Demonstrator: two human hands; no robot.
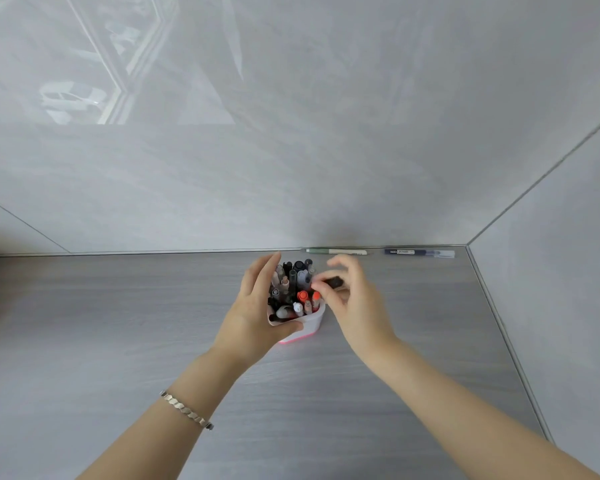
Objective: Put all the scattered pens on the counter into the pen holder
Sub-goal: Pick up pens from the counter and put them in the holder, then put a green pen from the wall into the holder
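Observation:
A white pen holder (310,323) with a pink base stands on the grey counter, packed with several black, grey and orange pens. My left hand (253,313) wraps around its left side and front rim. My right hand (352,299) hovers at the holder's right edge, its thumb and forefinger pinched on a black pen (333,282) just above the rim. Against the back wall lie a green-and-white pen (336,251) and, to its right, a dark blue pen (418,252) with a clear cap.
The counter (118,323) meets grey tiled walls at the back and on the right, forming a corner (466,245) at the far right. A metal bracelet (186,408) sits on my left wrist.

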